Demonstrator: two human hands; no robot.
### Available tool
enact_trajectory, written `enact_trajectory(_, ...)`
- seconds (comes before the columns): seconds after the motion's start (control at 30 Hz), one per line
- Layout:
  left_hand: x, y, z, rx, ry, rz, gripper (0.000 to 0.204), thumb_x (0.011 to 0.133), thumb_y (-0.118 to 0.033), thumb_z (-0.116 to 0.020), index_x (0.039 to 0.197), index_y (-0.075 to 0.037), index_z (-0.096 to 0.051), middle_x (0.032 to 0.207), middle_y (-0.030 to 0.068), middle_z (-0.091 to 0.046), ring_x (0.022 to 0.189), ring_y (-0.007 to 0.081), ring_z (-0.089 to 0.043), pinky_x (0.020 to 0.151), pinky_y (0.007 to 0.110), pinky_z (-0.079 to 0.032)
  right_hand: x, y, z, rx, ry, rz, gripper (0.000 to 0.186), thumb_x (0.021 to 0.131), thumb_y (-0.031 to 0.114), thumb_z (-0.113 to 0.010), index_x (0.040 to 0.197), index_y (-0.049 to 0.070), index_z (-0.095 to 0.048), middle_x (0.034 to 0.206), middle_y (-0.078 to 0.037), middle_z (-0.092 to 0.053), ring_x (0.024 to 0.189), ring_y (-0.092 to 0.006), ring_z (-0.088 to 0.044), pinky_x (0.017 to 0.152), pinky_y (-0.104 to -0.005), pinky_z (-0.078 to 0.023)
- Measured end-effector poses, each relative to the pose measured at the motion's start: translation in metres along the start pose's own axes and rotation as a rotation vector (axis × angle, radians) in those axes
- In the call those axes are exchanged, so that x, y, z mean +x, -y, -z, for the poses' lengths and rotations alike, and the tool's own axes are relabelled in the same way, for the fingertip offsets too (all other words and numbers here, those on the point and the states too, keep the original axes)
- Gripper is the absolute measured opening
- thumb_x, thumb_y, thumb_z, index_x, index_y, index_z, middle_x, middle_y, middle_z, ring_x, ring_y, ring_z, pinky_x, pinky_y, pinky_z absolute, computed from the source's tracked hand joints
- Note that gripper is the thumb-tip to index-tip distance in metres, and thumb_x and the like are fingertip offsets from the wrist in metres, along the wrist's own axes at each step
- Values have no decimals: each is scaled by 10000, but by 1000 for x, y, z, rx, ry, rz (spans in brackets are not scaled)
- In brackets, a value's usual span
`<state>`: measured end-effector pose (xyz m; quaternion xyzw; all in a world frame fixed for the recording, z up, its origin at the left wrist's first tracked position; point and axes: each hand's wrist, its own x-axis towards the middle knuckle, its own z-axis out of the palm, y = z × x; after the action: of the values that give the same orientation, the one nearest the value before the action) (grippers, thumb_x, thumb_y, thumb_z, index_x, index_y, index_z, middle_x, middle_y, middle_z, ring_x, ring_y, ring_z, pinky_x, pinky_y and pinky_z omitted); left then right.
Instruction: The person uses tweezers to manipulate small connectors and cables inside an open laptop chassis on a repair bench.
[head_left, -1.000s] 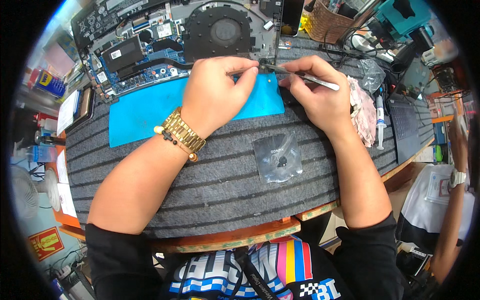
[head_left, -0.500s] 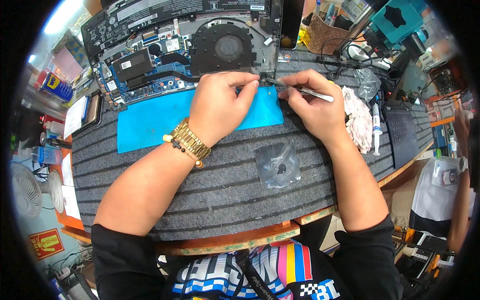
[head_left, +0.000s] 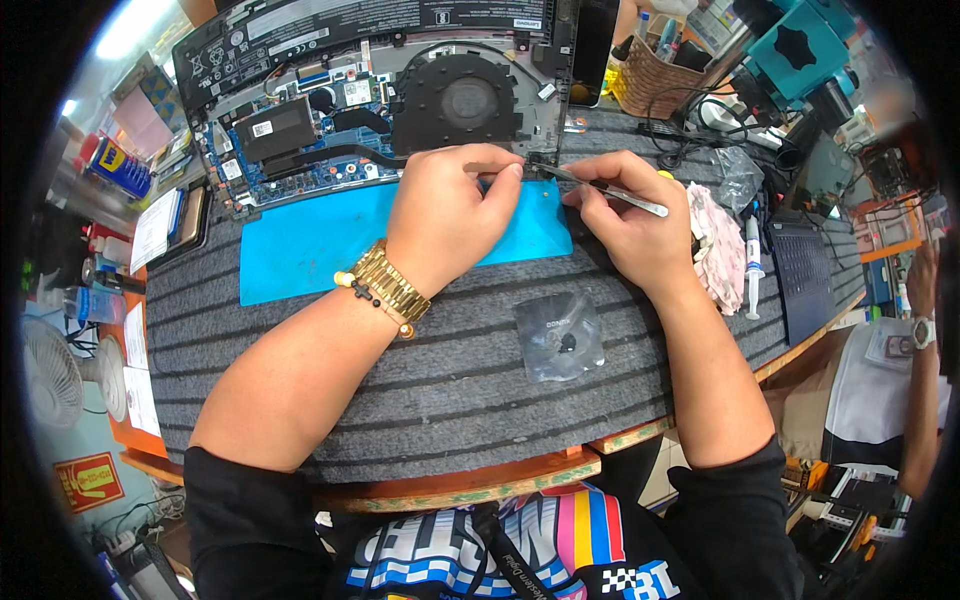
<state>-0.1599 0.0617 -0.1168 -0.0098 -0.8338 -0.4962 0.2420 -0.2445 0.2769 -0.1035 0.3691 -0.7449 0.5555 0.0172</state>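
A laptop with its bottom cover off (head_left: 545, 125) lies at the far side, its black battery (head_left: 370, 30), round fan (head_left: 462, 100) and blue circuit board (head_left: 350, 170) exposed. My right hand (head_left: 645, 230) grips silver tweezers (head_left: 632, 198), their tips at a small dark part by the laptop's near right corner. Just left of those tips, my left hand (head_left: 450, 210) pinches thumb and forefinger together at the same corner; whatever lies between them is too small to make out. Beneath my left hand is a blue mat (head_left: 320, 250). A small clear plastic bag (head_left: 562, 340) with a black piece inside lies nearer me.
On the right lie a crumpled pink cloth (head_left: 718, 245), a syringe (head_left: 753, 265) and a dark keyboard panel (head_left: 800, 275). A woven basket (head_left: 655, 75) of tools and a teal device (head_left: 795, 50) stand behind. Another person's arm (head_left: 922, 380) shows at the far right.
Both hands stay at the laptop's corner, with the tweezers' tips still at the dark part. The whole view has shifted slightly.
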Motion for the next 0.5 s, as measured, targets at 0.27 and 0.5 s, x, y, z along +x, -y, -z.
enact_trajectory(0.27,-2,0,-1,-49,-67,-20,178,1003,-81,-758,1071,75,-809,887,113,-824,777,108,-759,682,266,-587,1,-1,-2,-125,18,59,210,899,-25,-765,1106,-3,-791,980,-94,-817,902,-125,-779,748,-283,-629)
enact_trajectory(0.5,-2,1,-3,-58,-100,-53,167,984,-80,-769,1038,72,-812,835,81,-803,711,64,-687,625,250,-543,0,5,-4,-169,12,72,225,873,-21,-768,1095,3,-789,977,-117,-808,865,-178,-788,757,-304,-622)
